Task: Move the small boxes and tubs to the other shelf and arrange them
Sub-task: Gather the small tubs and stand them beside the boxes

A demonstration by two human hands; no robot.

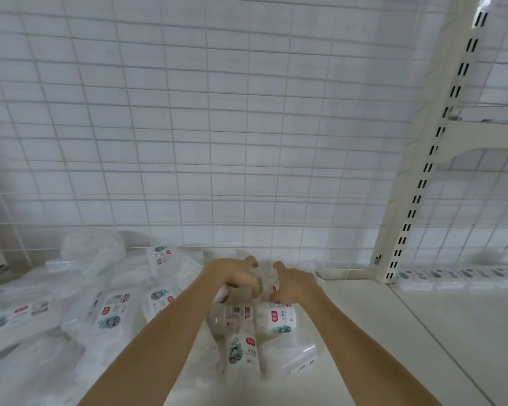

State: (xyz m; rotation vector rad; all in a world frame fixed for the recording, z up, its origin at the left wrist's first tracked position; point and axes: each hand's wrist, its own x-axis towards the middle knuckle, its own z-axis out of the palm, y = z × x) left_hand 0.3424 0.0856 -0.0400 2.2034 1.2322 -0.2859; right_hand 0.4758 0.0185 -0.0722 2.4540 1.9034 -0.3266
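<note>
Fingers of left hand [235, 273] and right hand [295, 284] clamp one clear tub [266, 281].

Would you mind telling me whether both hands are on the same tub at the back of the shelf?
Yes, the left hand and the right hand grip one clear tub from opposite sides.

On the flat cream metal shelf [393, 332], both hands meet near the back: the left hand [232, 275] and right hand [295, 284] grip a small clear labelled tub [266, 279] between them. Just before them lie three more clear labelled tubs [247, 326] on their sides, touching. To the left lies a heap of clear plastic labelled packets [71, 312]. Behind everything stands a white wire grid panel [217, 127]. To the right rises a slotted cream upright post [417, 186], with a row of small labelled packs [458, 276] beyond it.
</note>
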